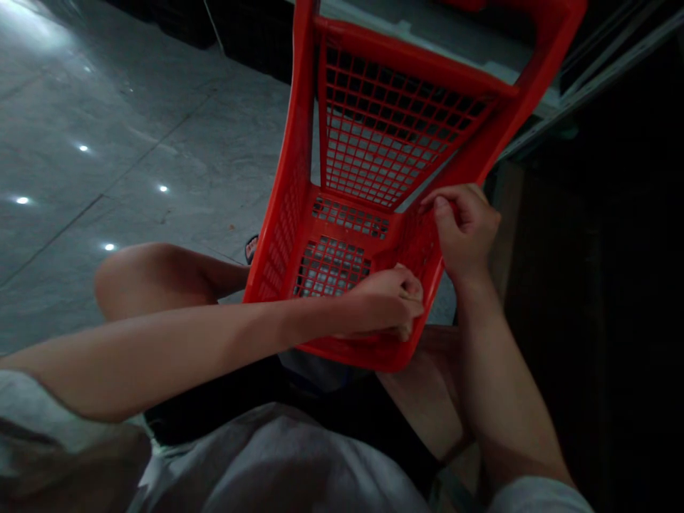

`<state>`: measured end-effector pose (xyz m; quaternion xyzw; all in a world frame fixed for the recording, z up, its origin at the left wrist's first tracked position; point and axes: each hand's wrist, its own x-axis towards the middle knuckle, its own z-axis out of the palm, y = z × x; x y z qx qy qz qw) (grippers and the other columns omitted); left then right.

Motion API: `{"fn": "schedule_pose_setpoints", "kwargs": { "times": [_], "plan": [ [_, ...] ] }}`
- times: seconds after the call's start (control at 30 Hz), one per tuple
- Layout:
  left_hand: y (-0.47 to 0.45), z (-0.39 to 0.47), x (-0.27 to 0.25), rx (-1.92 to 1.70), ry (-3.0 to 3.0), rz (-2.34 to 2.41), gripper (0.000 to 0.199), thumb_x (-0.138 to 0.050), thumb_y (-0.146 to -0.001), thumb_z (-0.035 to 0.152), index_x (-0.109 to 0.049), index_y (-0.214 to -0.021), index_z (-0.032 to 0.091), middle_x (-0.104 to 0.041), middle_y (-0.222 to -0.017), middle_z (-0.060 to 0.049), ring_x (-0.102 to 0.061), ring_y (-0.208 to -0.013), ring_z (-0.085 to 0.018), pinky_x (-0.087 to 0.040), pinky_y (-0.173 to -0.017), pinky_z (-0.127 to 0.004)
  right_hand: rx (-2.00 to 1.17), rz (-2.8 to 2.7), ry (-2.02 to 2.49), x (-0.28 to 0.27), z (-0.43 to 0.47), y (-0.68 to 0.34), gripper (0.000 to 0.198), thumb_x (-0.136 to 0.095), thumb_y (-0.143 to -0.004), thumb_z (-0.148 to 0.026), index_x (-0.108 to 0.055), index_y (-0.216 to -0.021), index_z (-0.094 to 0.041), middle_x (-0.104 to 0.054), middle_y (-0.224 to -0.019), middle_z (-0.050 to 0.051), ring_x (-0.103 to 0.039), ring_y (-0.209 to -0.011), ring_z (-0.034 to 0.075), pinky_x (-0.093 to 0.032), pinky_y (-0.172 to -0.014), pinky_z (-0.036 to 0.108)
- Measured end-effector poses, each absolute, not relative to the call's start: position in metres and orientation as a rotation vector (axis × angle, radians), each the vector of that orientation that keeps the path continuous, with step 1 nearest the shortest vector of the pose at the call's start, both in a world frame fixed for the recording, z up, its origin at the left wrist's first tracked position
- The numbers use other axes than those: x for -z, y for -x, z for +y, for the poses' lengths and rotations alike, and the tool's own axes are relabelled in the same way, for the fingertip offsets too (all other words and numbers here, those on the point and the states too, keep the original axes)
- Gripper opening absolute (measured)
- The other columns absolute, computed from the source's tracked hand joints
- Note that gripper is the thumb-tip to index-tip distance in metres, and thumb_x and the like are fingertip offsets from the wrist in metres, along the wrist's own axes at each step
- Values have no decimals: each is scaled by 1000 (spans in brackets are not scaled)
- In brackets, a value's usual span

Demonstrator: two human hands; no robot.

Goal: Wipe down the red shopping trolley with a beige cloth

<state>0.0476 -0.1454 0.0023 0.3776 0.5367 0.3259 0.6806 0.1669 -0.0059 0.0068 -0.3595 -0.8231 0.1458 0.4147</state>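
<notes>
A red plastic shopping basket [278, 206] with gridded walls and floor stands tilted between my knees, its open side facing me. My left hand [387, 299] reaches into the near right corner of the basket, fingers curled closed. Something small and pale yellowish seems to show at those fingers, too dim to name. At the basket's right wall, my right hand [467, 224] is bent over the rim, with its fingers curled toward the inner side and its thumb raised beside them. Part of the right fingers is hidden in shadow.
Grey tiled floor [133, 142] with light reflections lies to the left. A metal shelf frame [603, 78] runs along the upper right, and the right side is very dark. My bent knee [139, 274] is close to the basket's left side.
</notes>
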Motion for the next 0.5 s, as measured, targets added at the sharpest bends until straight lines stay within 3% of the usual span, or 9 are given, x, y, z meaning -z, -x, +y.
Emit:
{"fn": "schedule_pose_setpoints", "kwargs": {
  "times": [0.07,0.2,0.37,0.5],
  "plan": [
    [-48,-151,-22,-896,-985,1083,27,-64,-75,8,-41,-73,21,-48,-69,8,-42,-59,-6,-35,-54,-18,-379,-2044,879,-4,-5,-166,23,-53,-99,-32,-68,-83,-29,-70,-78,0,-67,-83,22,-53,-87,40],
    [-46,-155,-34,-970,-1226,1146,26,-67,-71,7,-46,-77,21,-49,-77,6,-43,-68,-9,-37,-60,-20,-388,-2009,840,-5,-5,-165,21,-55,-97,-29,-68,-80,-27,-69,-74,-1,-66,-79,20,-52,-83,39],
    [-58,-114,-2,-950,-1242,1378,17,-59,-82,9,-49,-85,22,-59,-89,1,-56,-75,-12,-49,-71,-25,-437,-1927,852,0,-6,-164,21,-53,-99,-30,-68,-85,-26,-67,-76,-2,-66,-79,19,-52,-82,37],
    [-67,-79,38,-867,-1203,1665,20,-53,-85,2,-58,-96,17,-65,-107,-9,-64,-97,-19,-54,-92,-31,-440,-1922,827,4,-6,-166,22,-51,-101,-31,-68,-88,-27,-68,-79,-1,-67,-82,19,-52,-85,39]
  ]
}}
